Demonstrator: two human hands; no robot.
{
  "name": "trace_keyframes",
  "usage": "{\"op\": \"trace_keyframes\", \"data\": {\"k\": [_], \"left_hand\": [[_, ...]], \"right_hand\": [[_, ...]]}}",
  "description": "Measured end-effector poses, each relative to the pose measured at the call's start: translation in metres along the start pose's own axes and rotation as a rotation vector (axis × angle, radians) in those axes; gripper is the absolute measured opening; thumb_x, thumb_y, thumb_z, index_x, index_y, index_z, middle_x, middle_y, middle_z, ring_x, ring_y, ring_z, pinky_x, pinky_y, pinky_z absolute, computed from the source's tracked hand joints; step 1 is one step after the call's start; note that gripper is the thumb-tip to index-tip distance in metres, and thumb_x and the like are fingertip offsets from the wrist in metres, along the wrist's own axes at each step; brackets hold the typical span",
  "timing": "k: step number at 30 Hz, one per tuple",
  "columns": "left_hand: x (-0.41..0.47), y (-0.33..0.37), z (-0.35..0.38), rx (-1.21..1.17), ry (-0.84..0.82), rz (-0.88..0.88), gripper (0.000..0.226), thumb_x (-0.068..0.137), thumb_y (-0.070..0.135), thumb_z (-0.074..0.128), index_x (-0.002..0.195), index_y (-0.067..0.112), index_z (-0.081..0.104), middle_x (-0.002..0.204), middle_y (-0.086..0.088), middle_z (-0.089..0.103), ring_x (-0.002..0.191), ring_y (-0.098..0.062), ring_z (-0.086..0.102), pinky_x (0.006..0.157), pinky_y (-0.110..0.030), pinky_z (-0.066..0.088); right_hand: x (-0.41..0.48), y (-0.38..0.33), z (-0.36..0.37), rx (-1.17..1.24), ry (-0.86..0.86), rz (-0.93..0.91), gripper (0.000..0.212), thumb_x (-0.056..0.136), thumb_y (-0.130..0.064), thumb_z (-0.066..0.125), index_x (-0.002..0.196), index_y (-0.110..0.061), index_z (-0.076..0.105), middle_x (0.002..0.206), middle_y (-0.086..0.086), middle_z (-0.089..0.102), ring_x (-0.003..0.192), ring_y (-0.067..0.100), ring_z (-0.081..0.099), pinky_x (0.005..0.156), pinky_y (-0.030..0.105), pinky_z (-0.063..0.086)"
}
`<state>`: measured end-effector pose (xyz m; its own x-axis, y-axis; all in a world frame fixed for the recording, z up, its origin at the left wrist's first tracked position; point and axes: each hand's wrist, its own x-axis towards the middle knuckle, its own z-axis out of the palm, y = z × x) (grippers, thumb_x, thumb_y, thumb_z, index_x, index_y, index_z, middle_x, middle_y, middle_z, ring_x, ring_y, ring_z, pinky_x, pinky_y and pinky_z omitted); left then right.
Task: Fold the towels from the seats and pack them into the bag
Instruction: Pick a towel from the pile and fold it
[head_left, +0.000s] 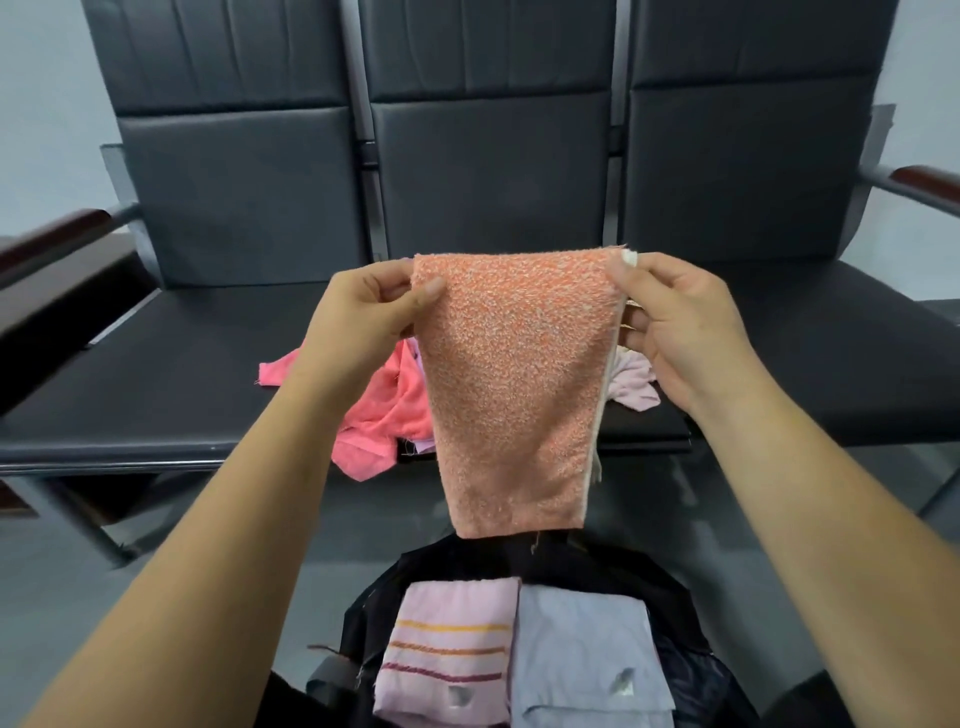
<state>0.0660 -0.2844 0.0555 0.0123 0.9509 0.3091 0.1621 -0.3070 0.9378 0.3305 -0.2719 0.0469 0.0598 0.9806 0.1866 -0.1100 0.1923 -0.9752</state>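
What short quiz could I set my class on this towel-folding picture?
1. True or false: the left hand and the right hand each pinch a top corner of the orange towel.
2. How many folded towels show in the bag? A one, B two, C four.
3. Fill in: the crumpled pink towel lies on the ____.
Key: 1 true; 2 B; 3 seat.
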Motion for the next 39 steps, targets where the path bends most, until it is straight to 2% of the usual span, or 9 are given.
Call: {"op": "trace_keyframes", "data": {"k": [3,7,10,14,20,27,30,34,39], "left_hand": [[-0.001,0.000,0.004,-0.021,0.052,-0.039,0.012,0.095,0.022,0.070,0.097,0.013,0.078,0.089,-0.005,0.076,0.082,-0.017,0.070,0.080,-0.035,0.060],[0.002,0.000,0.003,-0.179,0.039,-0.126,0.018,0.095,0.022,0.068,0.101,0.007,0.077,0.093,-0.011,0.072,0.084,-0.022,0.064,0.090,-0.045,0.054],[0.001,0.000,0.002,-0.271,-0.073,-0.104,0.023,0.093,0.004,0.064,0.116,0.003,0.071,0.103,-0.010,0.076,0.098,-0.022,0.071,0.090,-0.033,0.056],[-0.002,-0.002,0.003,-0.061,0.056,0.006,0.019,0.092,0.005,0.069,0.111,0.005,0.074,0.098,-0.005,0.079,0.097,-0.018,0.074,0.091,-0.031,0.059],[-0.004,-0.002,0.006,-0.045,0.161,0.063,0.012,0.088,0.015,0.076,0.099,0.009,0.076,0.087,0.005,0.076,0.082,-0.002,0.069,0.079,-0.018,0.052],[-0.012,0.000,0.011,-0.135,0.050,0.084,0.018,0.098,0.009,0.063,0.114,0.010,0.070,0.097,-0.002,0.076,0.093,-0.015,0.069,0.087,-0.029,0.054],[-0.014,0.003,0.013,-0.100,-0.027,0.092,0.038,0.101,0.009,0.059,0.139,0.014,0.058,0.111,-0.006,0.075,0.103,-0.019,0.070,0.090,-0.029,0.055],[-0.015,0.001,0.011,0.019,-0.197,0.090,0.067,0.104,0.008,0.053,0.159,0.032,0.025,0.133,0.005,0.066,0.113,-0.017,0.067,0.101,-0.035,0.054],[-0.012,-0.005,0.007,0.099,-0.139,0.046,0.065,0.102,0.014,0.059,0.156,0.037,0.031,0.117,-0.003,0.073,0.102,-0.029,0.070,0.091,-0.046,0.059]], "right_hand": [[0.000,0.001,0.000,0.062,-0.017,0.025,0.017,0.098,-0.024,0.067,0.107,-0.013,0.076,0.103,0.005,0.077,0.095,0.021,0.072,0.088,0.040,0.059],[0.003,0.001,-0.005,0.336,-0.183,0.134,0.034,0.094,-0.010,0.066,0.127,-0.001,0.067,0.123,0.016,0.071,0.108,0.024,0.069,0.093,0.038,0.058],[0.006,0.002,-0.007,0.291,-0.116,0.120,0.025,0.090,-0.006,0.068,0.113,0.002,0.070,0.105,0.014,0.076,0.095,0.022,0.073,0.082,0.032,0.059],[0.005,0.005,-0.008,0.145,0.020,0.011,0.003,0.089,-0.007,0.073,0.091,-0.007,0.075,0.096,0.012,0.078,0.093,0.023,0.075,0.083,0.034,0.058],[-0.001,0.002,-0.004,0.018,0.082,-0.031,0.006,0.092,-0.017,0.073,0.093,-0.013,0.077,0.094,0.003,0.079,0.092,0.018,0.075,0.079,0.030,0.058],[-0.004,0.002,-0.003,0.092,0.062,-0.036,0.008,0.095,-0.015,0.070,0.100,-0.011,0.074,0.103,0.009,0.076,0.098,0.025,0.073,0.087,0.041,0.059],[-0.004,0.000,-0.002,0.101,0.028,-0.071,0.018,0.097,-0.021,0.069,0.114,-0.017,0.073,0.104,0.006,0.076,0.099,0.023,0.072,0.087,0.042,0.058],[-0.005,0.002,-0.003,0.035,-0.229,-0.027,0.071,0.087,-0.007,0.077,0.148,-0.027,0.046,0.120,0.009,0.073,0.110,0.026,0.072,0.091,0.044,0.060],[-0.007,0.006,-0.001,-0.117,-0.131,-0.025,0.078,0.087,0.003,0.074,0.151,-0.028,0.041,0.108,0.007,0.077,0.096,0.020,0.076,0.079,0.041,0.064]]}}
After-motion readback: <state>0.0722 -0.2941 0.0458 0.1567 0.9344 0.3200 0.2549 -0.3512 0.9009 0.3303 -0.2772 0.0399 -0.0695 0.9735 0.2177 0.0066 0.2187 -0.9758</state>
